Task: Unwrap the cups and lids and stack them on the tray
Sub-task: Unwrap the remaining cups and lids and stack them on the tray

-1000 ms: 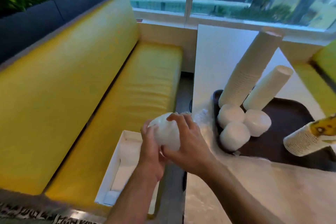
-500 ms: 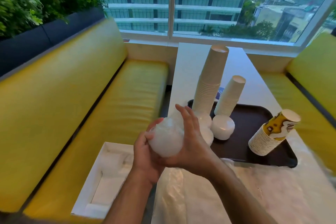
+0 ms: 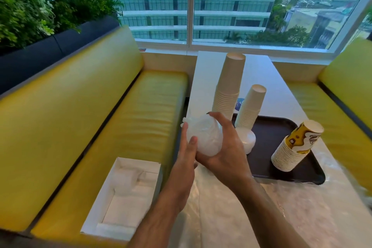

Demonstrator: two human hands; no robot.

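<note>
A plastic-wrapped stack of white lids is held in the air over the table's left edge. My left hand grips its near side and my right hand cups it from the right and below. Behind them the dark tray carries a tall white cup stack, a shorter white cup stack, a leaning stack of yellow-printed cups and a pile of unwrapped white lids, partly hidden by my right hand.
Clear plastic wrap lies crumpled over the near part of the white table. An open white box with wrapped items sits on the yellow bench seat at the left. Another yellow bench stands at the right.
The view has tilted up and swung right, showing the whole tray. Both hands have lifted the wrapped lids slightly and turned them; my right hand has shifted from on top to cupping them underneath.
</note>
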